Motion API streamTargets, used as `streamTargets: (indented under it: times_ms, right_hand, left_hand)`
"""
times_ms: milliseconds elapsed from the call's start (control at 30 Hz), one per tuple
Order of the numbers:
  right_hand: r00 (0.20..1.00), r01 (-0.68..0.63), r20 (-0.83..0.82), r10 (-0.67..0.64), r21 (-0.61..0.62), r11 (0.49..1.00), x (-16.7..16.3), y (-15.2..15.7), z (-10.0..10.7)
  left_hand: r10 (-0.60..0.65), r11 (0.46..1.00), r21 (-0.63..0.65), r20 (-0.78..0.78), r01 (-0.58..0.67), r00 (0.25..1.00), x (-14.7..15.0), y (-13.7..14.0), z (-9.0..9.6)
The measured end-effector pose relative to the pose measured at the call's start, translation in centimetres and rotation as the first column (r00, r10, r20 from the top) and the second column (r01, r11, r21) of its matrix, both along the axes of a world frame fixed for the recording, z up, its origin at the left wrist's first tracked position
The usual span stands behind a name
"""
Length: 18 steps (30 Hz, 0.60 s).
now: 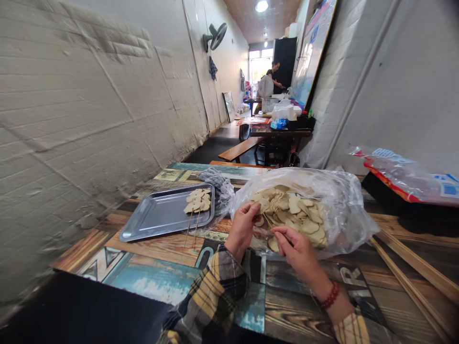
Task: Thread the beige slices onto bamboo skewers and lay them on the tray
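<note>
Pale beige slices (304,215) are lying heaped in the mouth of a clear plastic bag (346,205), which is spreading across the middle of a patchwork wooden worktop (154,282). Both hands are working at the near edge of this heap. The right hand (297,251) is pinching a thin skewer (268,221), its fingers drawn together on the lower end, while the skewer is slanting up and leftward. The left hand (243,228) is meeting the upper end with thumb and fingers nearly closed, right beside a slice; whether they are gripping that slice or the stick itself, I cannot tell. Plaid sleeves (215,291) are covering both forearms, and a red bead bracelet (330,295) is circling the right wrist. To the left, a grey metal tray (154,215) is holding skewered slices (198,200) at its right end, two sticks reaching out over the near rim. Crumpled greyish plastic (217,184) is sitting just behind that end of the tray. Long wooden strips (416,267) are lying at the right of the worktop, near a red-edged clear package (409,177) that is resting on something black. Farther back, another person (274,74) is standing beyond a second cluttered table.
</note>
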State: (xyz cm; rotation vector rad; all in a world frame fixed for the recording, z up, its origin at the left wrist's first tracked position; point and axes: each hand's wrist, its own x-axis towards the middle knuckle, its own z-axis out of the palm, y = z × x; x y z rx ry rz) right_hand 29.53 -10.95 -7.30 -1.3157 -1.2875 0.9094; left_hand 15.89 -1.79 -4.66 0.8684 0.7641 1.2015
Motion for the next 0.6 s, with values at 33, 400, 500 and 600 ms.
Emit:
streamTargets:
  times_ms: [33,400,500,600]
  right_hand:
    - [1.000,0.010,0.012,-0.010,0.009,1.000,0.0,0.0,-0.1]
    - [0.984,0.069,0.158,-0.087,0.119,0.991,0.2,0.0,-0.3]
    - [0.984,0.089,0.141,-0.106,0.118,0.989,0.2,0.0,-0.3]
    - [0.987,0.105,0.110,-0.116,0.108,0.989,0.2,0.2,-0.4]
  left_hand:
    - [0.005,1.000,0.007,-0.015,-0.005,1.000,0.0,0.0,-0.1]
    - [0.013,1.000,-0.003,-0.060,-0.013,0.998,0.7,-0.5,-0.1]
    - [-0.006,1.000,0.000,-0.069,0.006,0.998,0.8,-0.8,-0.1]
    - [-0.044,0.999,-0.004,-0.088,0.044,0.995,1.1,-1.1,-0.4]
